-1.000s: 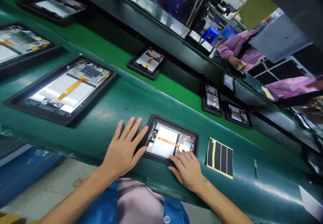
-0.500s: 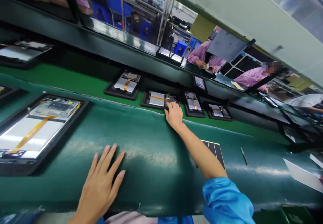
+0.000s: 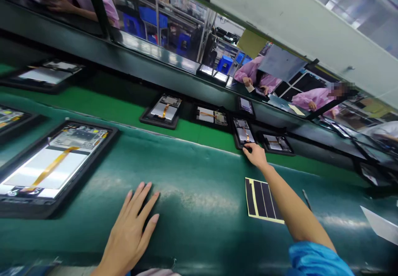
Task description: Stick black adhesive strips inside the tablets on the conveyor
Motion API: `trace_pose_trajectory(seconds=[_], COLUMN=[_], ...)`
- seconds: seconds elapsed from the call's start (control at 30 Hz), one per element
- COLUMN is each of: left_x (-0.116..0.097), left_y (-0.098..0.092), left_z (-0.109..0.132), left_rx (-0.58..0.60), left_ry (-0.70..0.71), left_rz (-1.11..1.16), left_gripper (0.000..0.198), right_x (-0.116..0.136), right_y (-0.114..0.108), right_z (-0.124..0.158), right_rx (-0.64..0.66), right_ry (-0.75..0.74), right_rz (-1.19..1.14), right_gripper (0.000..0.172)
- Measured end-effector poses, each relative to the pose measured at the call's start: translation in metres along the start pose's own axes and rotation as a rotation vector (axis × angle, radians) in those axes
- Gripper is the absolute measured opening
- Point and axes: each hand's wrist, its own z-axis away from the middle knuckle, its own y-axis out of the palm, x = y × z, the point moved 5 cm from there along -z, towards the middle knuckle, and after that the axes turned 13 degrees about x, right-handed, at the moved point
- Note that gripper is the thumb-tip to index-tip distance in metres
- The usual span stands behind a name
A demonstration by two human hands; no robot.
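Observation:
My right hand (image 3: 255, 155) reaches out to the green belt, thumb and fingers closed on the near end of an opened tablet (image 3: 244, 131), its innards and orange ribbon cable facing up. My left hand (image 3: 132, 226) lies flat on the green work mat (image 3: 186, 218), fingers spread, holding nothing. To its left rests a large opened tablet (image 3: 46, 164) with a silver battery and an orange ribbon cable. A sheet of black adhesive strips (image 3: 263, 199) lies on the mat, partly hidden by my right forearm.
More opened tablets, such as one crosswise (image 3: 211, 116) and one tilted (image 3: 163, 110), lie along the green belt (image 3: 118, 106). A thin pen-like tool (image 3: 306, 200) and a white sheet (image 3: 379, 226) are at the right. Co-workers in pink (image 3: 259, 76) sit across the line.
My right hand has left the crosswise tablet and moved right to the upright one beside it. The crosswise tablet sits farther back on the belt. My left hand stays flat on the mat.

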Motion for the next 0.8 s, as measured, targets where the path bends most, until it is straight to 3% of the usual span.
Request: trace_pose_trajectory(seconds=[0.17,0.37,0.47,0.6,0.7,0.8], left_x=[0.002,0.004,0.001,-0.012,-0.021,-0.022], left_y=[0.002,-0.002,-0.003,0.001,0.002,0.0], left_z=[0.003,0.005,0.005,-0.002,-0.009,-0.01], left_rx=[-0.019,-0.058,-0.066,-0.05,-0.048,-0.062], left_ry=[-0.014,-0.05,-0.102,-0.119,-0.116,-0.133], left_rz=[0.013,0.121,0.246,0.392,0.432,0.441], left_gripper=[0.054,0.05,0.047,0.044,0.042,0.04], right_x=[0.004,0.034,0.072,0.152,0.212,0.233], right_y=[-0.004,-0.038,-0.05,-0.058,-0.066,-0.072], right_z=[0.004,0.005,0.016,0.056,0.089,0.103], right_rx=[0.008,-0.11,-0.099,-0.036,0.095,0.228], right_ry=[-0.117,-0.207,-0.28,-0.455,-0.72,-0.962], right_rz=[-0.023,-0.081,-0.109,-0.161,-0.308,-0.374], right_gripper=[0.019,0.022,0.021,0.016,0.016,0.026])
